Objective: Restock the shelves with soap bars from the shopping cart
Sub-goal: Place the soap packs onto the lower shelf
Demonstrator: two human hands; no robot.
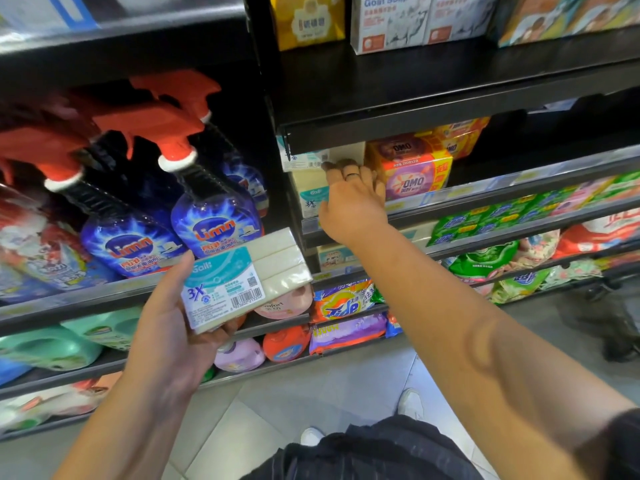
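**One pack in my left hand, my right hand at the shelf stack**

My left hand (166, 327), in the lower left of the frame, grips a soap pack (242, 271). The thumb lies along its near left edge and the fingers curl underneath. The pack is three pale bars wrapped together under a teal label with a barcode, and I hold it tilted in front of the shelf edges.

My right hand (353, 206), just right of centre, is stretched into the shelf bay (485, 199). Its fingers are extended forward and the thumb is spread to the left, so it is open and curled round nothing. The fingertips (343, 168) touch the upper shelved pack (311, 159), which lies on a lower shelved pack (310, 194) with the same teal label.

Just right of that stack, on the same shelf, stand purple and yellow OMO boxes (412, 174). In the left half of the frame are blue spray bottles (214, 216) with red triggers. Goat Soap boxes (391, 22) sit on the top shelf, and a Tide bag (343, 301) lies on a lower one. The shopping cart is not in the frame.
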